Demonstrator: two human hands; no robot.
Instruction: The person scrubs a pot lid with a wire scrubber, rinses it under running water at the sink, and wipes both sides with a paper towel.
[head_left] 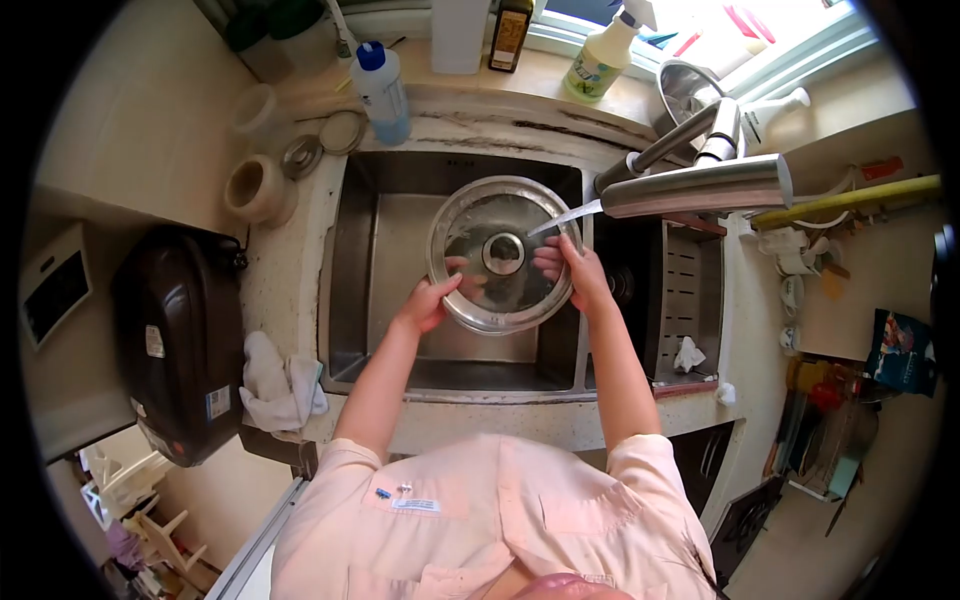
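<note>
A round glass pot lid (478, 212) with a metal rim and a central knob is held over the left basin of the steel sink (385, 270). My left hand (432, 303) grips its lower left rim, with fingers showing through the glass. On the right rim, my right hand (578, 272) is closed, thumb on top and fingers behind. A thin stream of water (566, 217) runs from the faucet (695, 188) onto the lid's upper right part.
A blue-capped bottle (381, 95) stands behind the sink, and a spray bottle (600, 60) is on the sill. White cloths (282, 385) lie at the left beside a dark brown appliance (180, 345). A slotted drainer (690, 290) sits on the right.
</note>
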